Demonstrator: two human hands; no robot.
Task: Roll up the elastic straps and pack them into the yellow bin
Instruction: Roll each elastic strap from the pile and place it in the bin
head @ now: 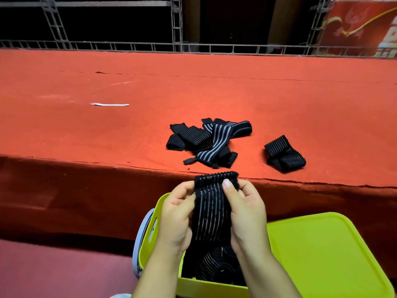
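A black elastic strap (211,208) with thin pale stripes stretches between both hands above the yellow bin (148,229). My left hand (175,218) pinches its left edge and my right hand (247,214) pinches the right edge, thumb on the strap's top end. The strap's lower end hangs down into the bin, where more black straps (214,267) lie. On the red table, a loose pile of black striped straps (208,140) sits just beyond my hands. A single folded strap (284,154) lies to the right of the pile.
The bin's yellow lid (326,254) lies flat to the right of the bin. A small white strip (109,104) rests on the red table (86,130) at the left. A metal lattice rail (193,48) runs along the table's far edge.
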